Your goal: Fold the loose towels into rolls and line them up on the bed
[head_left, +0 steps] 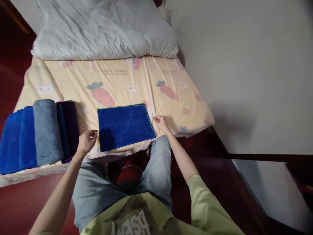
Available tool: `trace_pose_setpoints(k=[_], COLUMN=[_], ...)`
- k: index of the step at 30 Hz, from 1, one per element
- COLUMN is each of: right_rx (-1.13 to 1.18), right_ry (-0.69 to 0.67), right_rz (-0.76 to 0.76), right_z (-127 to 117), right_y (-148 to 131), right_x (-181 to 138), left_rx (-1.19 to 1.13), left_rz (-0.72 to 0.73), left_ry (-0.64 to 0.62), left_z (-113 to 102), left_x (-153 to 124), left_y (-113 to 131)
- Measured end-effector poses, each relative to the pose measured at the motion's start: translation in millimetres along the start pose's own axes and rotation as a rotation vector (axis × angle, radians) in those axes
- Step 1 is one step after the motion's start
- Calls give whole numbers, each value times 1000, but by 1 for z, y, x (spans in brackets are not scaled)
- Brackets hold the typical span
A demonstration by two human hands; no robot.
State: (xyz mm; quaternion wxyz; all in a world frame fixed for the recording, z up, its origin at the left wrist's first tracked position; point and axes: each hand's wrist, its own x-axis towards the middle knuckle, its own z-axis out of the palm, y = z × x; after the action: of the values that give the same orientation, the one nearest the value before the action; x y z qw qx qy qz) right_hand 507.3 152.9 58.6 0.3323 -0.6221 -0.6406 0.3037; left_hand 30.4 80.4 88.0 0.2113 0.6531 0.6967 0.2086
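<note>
A blue towel [124, 125] lies folded flat near the front edge of the bed [137, 81], which has a yellow carrot-print sheet. My left hand [86, 140] hovers at the towel's left edge, fingers loosely curled, with nothing in them. My right hand [160, 122] rests at the towel's right edge, its fingertips touching the sheet beside the towel's corner, fingers bent and apart.
A row of rolled and folded towels [39, 133], blue, grey and dark purple, sits at the bed's front left. A white duvet [102, 29] is bunched at the far end. A pale wall [244, 65] runs along the right. Dark red floor lies below.
</note>
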Motion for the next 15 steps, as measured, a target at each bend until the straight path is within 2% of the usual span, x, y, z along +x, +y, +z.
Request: trace_pose_setpoints(k=[3, 6, 10, 15], right_rx=[-96, -232, -371, -451], right_ry=[-31, -85, -219, -320], right_rz=[-93, -183, -237, -266], right_z=[13, 29, 46, 52], right_y=[-11, -14, -3, 11], right_x=[52, 102, 148, 171], left_rx=[-2, 72, 159, 222], left_rz=[72, 171, 306, 360], left_ry=[12, 19, -93, -251], left_z=[9, 20, 26, 22], left_x=[56, 114, 174, 211], left_y=[22, 31, 19, -4])
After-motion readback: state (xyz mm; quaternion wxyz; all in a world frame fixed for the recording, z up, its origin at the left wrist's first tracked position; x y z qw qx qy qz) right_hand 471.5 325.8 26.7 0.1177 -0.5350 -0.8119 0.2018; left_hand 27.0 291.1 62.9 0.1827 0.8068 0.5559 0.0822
